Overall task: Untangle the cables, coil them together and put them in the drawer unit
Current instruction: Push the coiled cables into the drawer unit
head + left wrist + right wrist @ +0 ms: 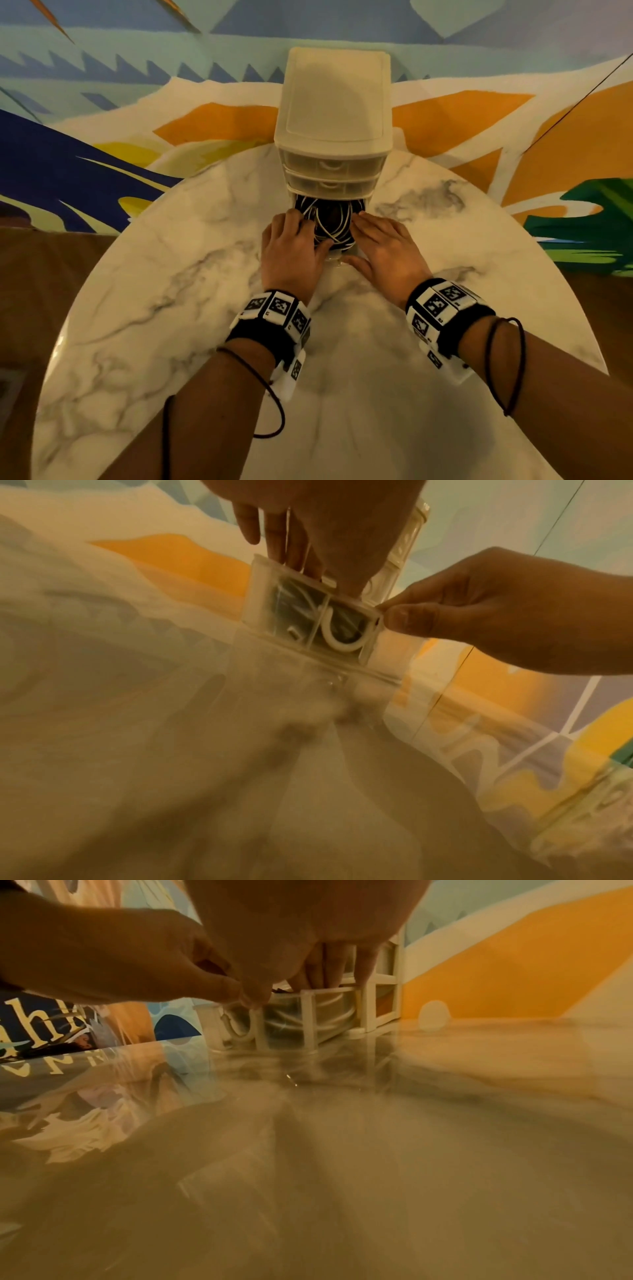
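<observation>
The white plastic drawer unit (334, 102) stood far back on the round marble table (154, 325); black-and-white cables (329, 219) apparently filled its open bottom drawer (260, 588).

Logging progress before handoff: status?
Both holding the pulled-out bottom drawer: left hand at its left side, right hand at its right front corner. Coiled cables inside. Not yet pushed in; nothing blocking.

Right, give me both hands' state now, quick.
Left hand: fingers down on the cables in the drawer; a grip cannot be told.
Right hand: pinching the drawer's front right corner.
</observation>
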Demonstrator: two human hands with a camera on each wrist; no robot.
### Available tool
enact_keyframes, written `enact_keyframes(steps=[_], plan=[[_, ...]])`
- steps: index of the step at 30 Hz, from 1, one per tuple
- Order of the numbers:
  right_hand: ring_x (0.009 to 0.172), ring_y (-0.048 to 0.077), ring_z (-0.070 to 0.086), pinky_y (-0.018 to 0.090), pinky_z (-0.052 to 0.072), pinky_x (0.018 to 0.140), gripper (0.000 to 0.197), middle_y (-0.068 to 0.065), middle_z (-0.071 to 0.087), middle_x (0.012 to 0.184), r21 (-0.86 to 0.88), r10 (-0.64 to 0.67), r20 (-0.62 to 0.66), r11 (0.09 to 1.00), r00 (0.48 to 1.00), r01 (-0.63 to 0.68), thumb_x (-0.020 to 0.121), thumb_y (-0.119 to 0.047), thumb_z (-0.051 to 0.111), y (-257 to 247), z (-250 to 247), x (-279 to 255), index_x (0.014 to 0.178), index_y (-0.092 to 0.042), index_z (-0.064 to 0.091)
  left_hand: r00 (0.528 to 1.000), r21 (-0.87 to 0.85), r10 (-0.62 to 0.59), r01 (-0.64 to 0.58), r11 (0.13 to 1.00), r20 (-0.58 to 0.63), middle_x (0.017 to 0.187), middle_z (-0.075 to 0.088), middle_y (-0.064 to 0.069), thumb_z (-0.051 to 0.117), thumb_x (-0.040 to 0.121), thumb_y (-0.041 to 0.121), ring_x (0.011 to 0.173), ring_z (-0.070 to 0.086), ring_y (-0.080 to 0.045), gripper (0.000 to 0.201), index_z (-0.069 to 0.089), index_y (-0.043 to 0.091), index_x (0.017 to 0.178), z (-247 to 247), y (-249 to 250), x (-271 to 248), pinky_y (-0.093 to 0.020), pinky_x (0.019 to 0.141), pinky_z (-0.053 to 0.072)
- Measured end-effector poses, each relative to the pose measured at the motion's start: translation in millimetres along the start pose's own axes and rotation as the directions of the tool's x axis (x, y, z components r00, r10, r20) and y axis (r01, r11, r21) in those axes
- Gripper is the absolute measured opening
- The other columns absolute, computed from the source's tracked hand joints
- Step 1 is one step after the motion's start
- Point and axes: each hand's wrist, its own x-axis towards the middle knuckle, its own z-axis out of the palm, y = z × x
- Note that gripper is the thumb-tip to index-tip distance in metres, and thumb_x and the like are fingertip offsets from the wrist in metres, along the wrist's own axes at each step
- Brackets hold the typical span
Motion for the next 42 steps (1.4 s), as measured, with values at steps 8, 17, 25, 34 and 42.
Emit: enact_keyframes(steps=[8,17,25,34,42], plan=[[0.128,0.027,0.046,0.041,0.039,0.09,0.051,0.008,0.054,0.137,0.079,0.183,0.064,0.979,0.981,-0.188,0.087,-0.037,0.063,-13.9,-1.9,17.1,0.127,-0.007,0.057,0.993,-0.058,0.022,-0.015,0.998,0.113,0.123,0.057,-0.017,0.057,0.087,0.018,0.106,0.054,-0.037,0.029,0.063,0.0,0.109,-10.0,-2.2,14.8,-0.042,0.089,0.045],[0.101,0.03,0.05,0.04,0.04,0.079,0.035,0.007,0.055,0.111,0.093,0.376,0.039,0.921,0.926,-0.378,0.086,-0.042,0.062,-4.0,-13.9,21.6,0.109,-0.016,0.059,0.993,-0.08,0.047,-0.038,0.996,0.113,0.129,0.05,-0.015,0.054,0.085,0.012,0.116,0.047,-0.033,0.035,0.058,0.004,0.119,-10.9,5.6,8.5,-0.043,0.095,0.044],[0.077,0.032,0.055,0.031,0.033,0.062,0.032,0.014,0.061,0.078,0.438,0.561,0.258,0.658,0.787,-0.613,0.091,-0.029,0.057,-8.5,-0.2,27.5,0.068,-0.007,0.056,0.998,-0.212,-0.059,0.064,0.975,0.03,0.116,0.055,-0.015,0.058,0.078,0.009,0.104,0.053,-0.032,0.027,0.059,0.0,0.104,-7.1,12.5,8.6,-0.039,0.077,0.048],[0.077,0.026,0.06,0.03,0.041,0.067,0.028,0.009,0.067,0.082,0.551,0.502,0.15,0.673,0.852,-0.493,0.094,-0.031,0.056,-8.6,3.4,18.6,0.08,-0.012,0.069,0.965,0.074,0.096,-0.117,0.99,0.245,0.137,0.044,-0.013,0.06,0.076,0.016,0.131,0.038,-0.032,0.064,0.044,0.0,0.135,-3.1,3.7,12.0,-0.041,0.103,0.037],[0.062,0.029,0.053,0.035,0.042,0.061,0.036,0.013,0.063,0.064,0.499,0.534,0.107,0.701,0.839,-0.51,0.092,-0.028,0.057,-11.9,3.5,32.4,0.062,-0.008,0.057,0.954,0.184,0.139,-0.192,0.964,0.267,0.129,0.048,-0.012,0.062,0.071,0.021,0.123,0.042,-0.031,0.061,0.05,0.001,0.128,-11.0,-0.1,23.5,-0.039,0.093,0.04]])
